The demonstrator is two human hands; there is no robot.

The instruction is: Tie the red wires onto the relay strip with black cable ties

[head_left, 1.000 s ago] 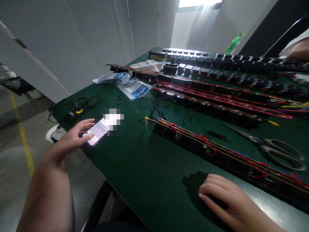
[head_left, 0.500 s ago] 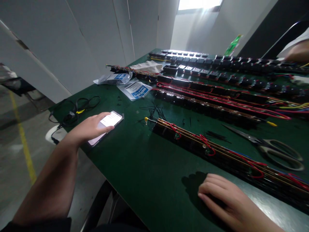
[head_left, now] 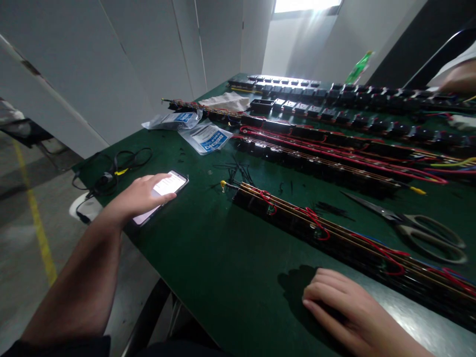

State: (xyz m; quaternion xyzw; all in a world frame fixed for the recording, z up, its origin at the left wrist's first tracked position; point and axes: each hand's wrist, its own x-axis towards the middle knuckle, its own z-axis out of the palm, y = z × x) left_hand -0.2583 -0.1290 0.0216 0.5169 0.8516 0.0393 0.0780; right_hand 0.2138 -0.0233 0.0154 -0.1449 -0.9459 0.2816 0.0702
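My left hand [head_left: 144,196] lies over a smartphone [head_left: 173,184] near the table's left edge, thumb and fingers closed about it. Its lit screen shows beyond the fingers. My right hand [head_left: 336,302] rests on the green table [head_left: 223,267] with its fingers curled in, and nothing shows in it. Just beyond that hand runs a long black strip assembly [head_left: 316,223] with brass-coloured rods, red wire loops and a yellow-tipped end. Scissors [head_left: 405,223] lie behind the strip, blades pointing left.
Several similar wired strips [head_left: 320,148] lie farther back. Two plastic packets [head_left: 206,137] sit left of them, and black cut pieces [head_left: 238,171] are scattered nearby. A black cable [head_left: 107,176] is coiled at the left. At the far right is another person's arm [head_left: 461,77], near a green bottle [head_left: 360,68].
The view has shifted very slightly. Both hands keep their places, the left at the smartphone and the right curled on the table.
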